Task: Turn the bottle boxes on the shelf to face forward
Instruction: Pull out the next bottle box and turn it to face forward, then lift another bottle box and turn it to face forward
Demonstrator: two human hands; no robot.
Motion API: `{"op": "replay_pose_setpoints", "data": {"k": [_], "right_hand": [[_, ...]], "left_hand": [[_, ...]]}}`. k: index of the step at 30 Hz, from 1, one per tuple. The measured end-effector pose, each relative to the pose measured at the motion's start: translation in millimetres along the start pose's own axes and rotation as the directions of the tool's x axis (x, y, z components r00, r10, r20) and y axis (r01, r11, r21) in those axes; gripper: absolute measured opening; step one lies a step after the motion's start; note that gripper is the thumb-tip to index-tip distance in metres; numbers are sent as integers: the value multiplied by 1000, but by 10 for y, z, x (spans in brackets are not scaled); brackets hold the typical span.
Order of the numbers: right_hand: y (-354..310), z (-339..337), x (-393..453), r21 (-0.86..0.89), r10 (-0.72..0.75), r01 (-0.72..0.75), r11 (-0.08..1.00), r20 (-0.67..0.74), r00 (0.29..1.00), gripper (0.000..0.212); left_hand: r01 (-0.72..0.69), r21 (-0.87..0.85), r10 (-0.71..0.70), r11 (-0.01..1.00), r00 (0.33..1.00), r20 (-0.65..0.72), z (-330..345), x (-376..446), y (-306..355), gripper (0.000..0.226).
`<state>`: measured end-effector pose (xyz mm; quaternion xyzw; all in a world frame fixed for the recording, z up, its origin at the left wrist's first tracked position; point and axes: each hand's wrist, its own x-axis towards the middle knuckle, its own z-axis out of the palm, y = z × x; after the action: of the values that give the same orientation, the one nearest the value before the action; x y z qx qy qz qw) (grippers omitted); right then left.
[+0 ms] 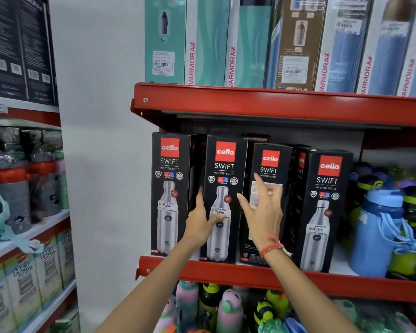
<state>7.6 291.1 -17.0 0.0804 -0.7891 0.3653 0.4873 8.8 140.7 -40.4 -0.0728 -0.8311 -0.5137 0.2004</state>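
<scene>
While both forearms reach up from below, the left hand [200, 221] grips the second Cello Swift box [222, 200] at its left edge, thumb across the front and fingers behind. The right hand [262, 207], fingers spread, hovers before the third box [265, 203], which stands turned with a side panel showing. Four black boxes line the red shelf [226, 276]; the first box [169, 193] and fourth box [322, 210] face forward.

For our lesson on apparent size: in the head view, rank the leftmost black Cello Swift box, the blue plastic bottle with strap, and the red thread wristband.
1. Leftmost black Cello Swift box
2. Blue plastic bottle with strap
3. Red thread wristband
</scene>
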Motion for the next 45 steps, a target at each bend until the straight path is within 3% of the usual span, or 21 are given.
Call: {"op": "replay_pose_setpoints", "data": {"k": [4,7,10,15,20,26,29,34,37,40,42,45], "right_hand": [[64,84,-92,-201,248,-277,940,-159,956,106],[31,80,-148,-127,399,-404,906,-69,915,115],[22,36,-174,-84,431,-426,901,51,901,115],[25,-104,-136,-62,442,-438,897,102,891,109],[-16,-248,-61,-95,455,-446,890,139,880,116],[-37,-655,17,-40,350,-348,937,164,922,121],[-46,-984,96,9,271,-282,959,246,931,119],[113,-1439,6,150,233,-306,940,372,898,117],[201,-1628,-58,328,173,-359,874,480,860,98],[222,-1782,-53,430,88,-395,812,579,811,81],[242,-1820,-16,447,48,-399,801,615,787,84],[244,-1781,128,402,1,-377,834,683,731,95]], "left_hand": [[25,59,-21,998,998,-58,4,-96,28,89],[14,59,-10,998,998,-70,-22,-212,59,88],[9,72,-3,997,997,-73,-45,-326,131,89],[-19,130,26,991,998,-51,-50,-525,300,89],[-58,171,65,983,997,-33,-77,-704,456,84],[-125,120,129,985,991,-30,-115,-788,660,75],[-157,60,158,986,987,-15,-112,-796,822,68],[-111,-44,115,993,988,107,-132,-804,1050,80],[-82,-53,94,995,956,279,-97,-845,1144,90],[-80,-111,121,991,890,440,-33,-885,1203,85],[-100,-139,152,985,885,440,29,-893,1203,76],[-174,-185,227,967,920,319,188,-866,1182,74]]}}
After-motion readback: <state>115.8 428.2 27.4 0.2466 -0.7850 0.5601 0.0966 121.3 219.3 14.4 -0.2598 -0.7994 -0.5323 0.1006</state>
